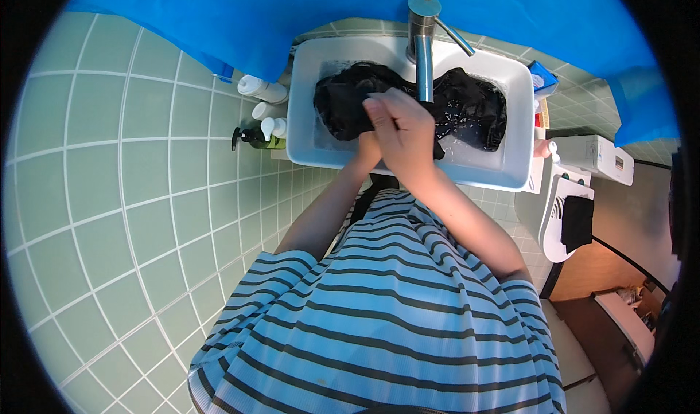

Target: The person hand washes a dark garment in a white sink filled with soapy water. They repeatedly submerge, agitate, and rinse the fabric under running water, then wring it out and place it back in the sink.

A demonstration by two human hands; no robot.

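Observation:
A white rectangular washbasin (306,149) holds wet black fabric (350,94) on its left and more black fabric (476,105) on its right, in shallow water with suds. My right hand (403,132) is over the basin's middle, just below the metal faucet (424,58), with its fingers bent. Partly behind it, my left hand (367,149) is beside the black fabric near the basin's front edge. The hands overlap at the wrists and palms. Whether either one grips the fabric is hidden.
Left of the basin stand a white bottle (262,89) and a green pump bottle (262,139). A blue box (541,78) is at its right. Farther right is a toilet (555,222) with black cloth (577,222) on its lid. Blue sheeting (219,20) hangs behind the basin.

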